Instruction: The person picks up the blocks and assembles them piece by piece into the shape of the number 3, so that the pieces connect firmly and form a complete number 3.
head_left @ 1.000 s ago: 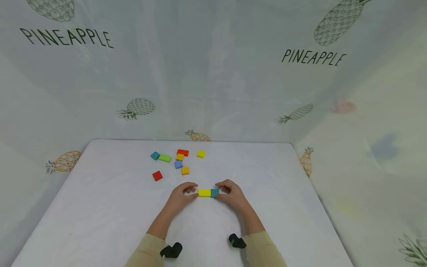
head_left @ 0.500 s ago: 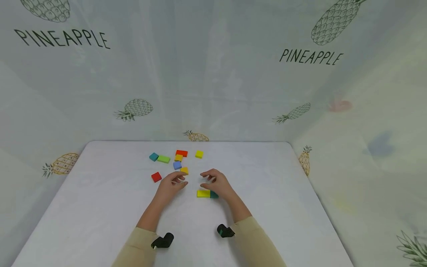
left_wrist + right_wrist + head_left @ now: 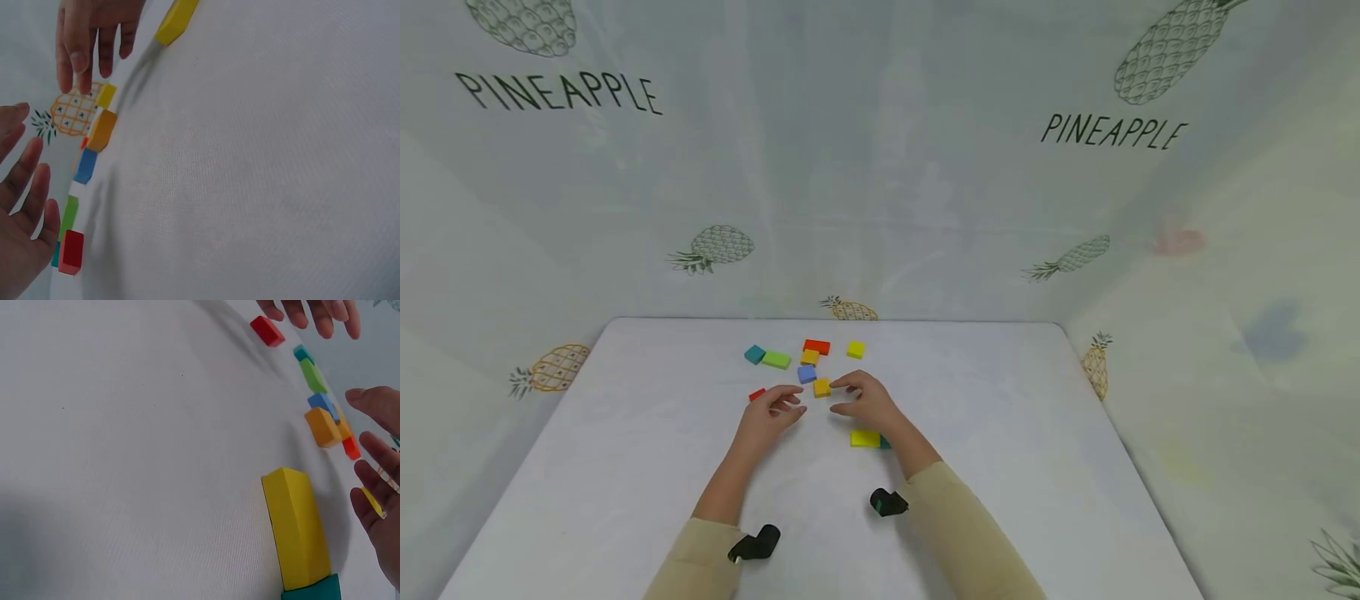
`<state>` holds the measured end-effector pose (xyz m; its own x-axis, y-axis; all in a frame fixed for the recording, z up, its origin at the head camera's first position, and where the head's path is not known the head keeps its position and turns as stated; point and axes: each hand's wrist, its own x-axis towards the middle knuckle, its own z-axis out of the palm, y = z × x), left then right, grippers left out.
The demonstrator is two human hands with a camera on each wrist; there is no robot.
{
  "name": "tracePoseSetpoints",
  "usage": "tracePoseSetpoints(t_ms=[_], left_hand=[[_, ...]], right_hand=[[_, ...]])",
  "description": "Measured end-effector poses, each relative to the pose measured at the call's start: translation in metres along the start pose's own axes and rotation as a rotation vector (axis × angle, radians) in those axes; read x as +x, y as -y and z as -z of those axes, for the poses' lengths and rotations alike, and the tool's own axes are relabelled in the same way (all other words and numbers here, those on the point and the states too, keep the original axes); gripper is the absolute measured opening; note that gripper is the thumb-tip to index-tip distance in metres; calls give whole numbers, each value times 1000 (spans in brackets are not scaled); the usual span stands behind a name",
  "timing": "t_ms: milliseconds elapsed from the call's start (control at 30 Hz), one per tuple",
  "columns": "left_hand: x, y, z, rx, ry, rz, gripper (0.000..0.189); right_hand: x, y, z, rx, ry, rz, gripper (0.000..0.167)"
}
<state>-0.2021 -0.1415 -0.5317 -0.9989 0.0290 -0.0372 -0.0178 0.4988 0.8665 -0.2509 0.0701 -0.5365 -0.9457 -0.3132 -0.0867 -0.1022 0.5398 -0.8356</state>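
My left hand [image 3: 767, 417] hovers beside a red block [image 3: 757, 394] and partly covers it in the head view; its fingers are relaxed and hold nothing. Close to an orange block [image 3: 822, 388] is my right hand [image 3: 868, 402], with thumb and fingers apart and nothing between them. Behind my right wrist lies a long yellow block [image 3: 297, 525], end to end with a teal block [image 3: 315, 590]. A blue block [image 3: 807, 374] lies just beyond the orange one. In the left wrist view the red block [image 3: 71, 252] shows below my left fingers.
Farther back on the white table [image 3: 1000, 400] are a second teal block [image 3: 755, 354], a light green block [image 3: 777, 359], a second orange block [image 3: 809, 357], a long red block [image 3: 817, 346] and a small yellow block [image 3: 856, 349]. A pineapple-print curtain [image 3: 880, 183] hangs behind the table.
Both hands have left the yellow and teal row and moved away from the body and leftward. My left hand now covers part of the red block; my right hand has reached the near orange block.
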Motion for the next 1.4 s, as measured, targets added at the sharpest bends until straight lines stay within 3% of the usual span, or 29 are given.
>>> tracePoseSetpoints(t_ms=[267,600,1400], left_hand=[[-7,7,4,-21,-29,16,35],[-10,8,3,-56,-30,6,34],[-12,15,6,-42,-40,34,34]], right_hand=[[19,4,-12,-103,56,46,38],[33,4,-18,-221,78,-7,44],[31,3,-24,-162,94,-47,40]])
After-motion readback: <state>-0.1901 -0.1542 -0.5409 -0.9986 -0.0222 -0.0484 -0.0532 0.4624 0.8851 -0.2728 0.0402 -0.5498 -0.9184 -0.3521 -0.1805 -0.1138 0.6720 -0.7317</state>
